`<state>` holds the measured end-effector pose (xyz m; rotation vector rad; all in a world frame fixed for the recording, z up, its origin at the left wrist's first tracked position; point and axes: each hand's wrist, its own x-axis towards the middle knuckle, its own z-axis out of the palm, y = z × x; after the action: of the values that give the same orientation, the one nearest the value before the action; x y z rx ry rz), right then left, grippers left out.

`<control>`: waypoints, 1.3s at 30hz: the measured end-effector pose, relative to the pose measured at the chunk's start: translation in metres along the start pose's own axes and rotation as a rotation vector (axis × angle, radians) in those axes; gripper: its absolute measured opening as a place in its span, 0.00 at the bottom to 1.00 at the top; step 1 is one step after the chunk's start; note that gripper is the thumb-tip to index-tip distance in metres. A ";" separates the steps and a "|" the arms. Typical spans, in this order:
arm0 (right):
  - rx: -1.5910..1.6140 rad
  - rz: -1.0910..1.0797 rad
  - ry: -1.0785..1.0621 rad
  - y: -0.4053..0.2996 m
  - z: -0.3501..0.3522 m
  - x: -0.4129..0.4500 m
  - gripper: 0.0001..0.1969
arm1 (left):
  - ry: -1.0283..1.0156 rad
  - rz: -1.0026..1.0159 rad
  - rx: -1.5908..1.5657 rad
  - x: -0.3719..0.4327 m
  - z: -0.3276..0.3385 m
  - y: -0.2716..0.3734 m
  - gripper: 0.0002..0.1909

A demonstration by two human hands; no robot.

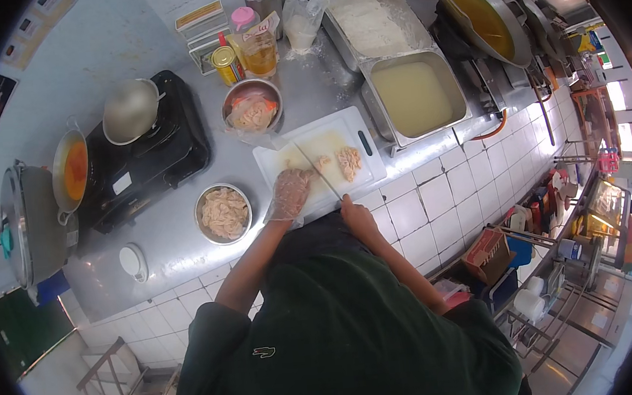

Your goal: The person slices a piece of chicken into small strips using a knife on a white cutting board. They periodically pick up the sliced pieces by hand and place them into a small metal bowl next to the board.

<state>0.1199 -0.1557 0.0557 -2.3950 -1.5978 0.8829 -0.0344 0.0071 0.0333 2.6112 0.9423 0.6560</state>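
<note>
A white cutting board [367,165] lies at the counter's front edge. My right hand [357,216] grips the handle of a long knife [315,168], whose blade crosses the board. My left hand [291,192], in a clear plastic glove, rests at the board's left side with its fingertips beside the blade; whether it pins a piece of meat is hidden. Right of the blade lie a small bit of raw meat [322,163] and a larger pile of cut meat [349,163]. A steel bowl of pale meat strips [223,213] stands left of my gloved hand.
Behind the board is a steel bowl with meat and plastic [253,113]. Steel pans of pale liquid [414,95] and white flour [371,20] stand to the right, near a wok of oil [480,17]. A black gas stove [178,147] and a white-lidded container [133,262] are leftward.
</note>
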 end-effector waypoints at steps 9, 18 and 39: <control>0.050 0.040 0.051 0.014 -0.030 -0.023 0.10 | -0.271 0.015 -0.011 -0.005 -0.014 -0.002 0.09; 0.074 0.150 -0.079 0.023 -0.004 -0.032 0.12 | -0.138 -0.037 0.039 0.005 0.035 0.019 0.11; 0.159 -0.100 0.127 -0.027 -0.020 0.080 0.12 | -0.045 0.075 -0.095 0.004 0.042 0.009 0.11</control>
<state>0.1302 -0.0694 0.0519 -2.1961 -1.5249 0.7908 -0.0056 -0.0014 0.0021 2.5763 0.7839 0.6416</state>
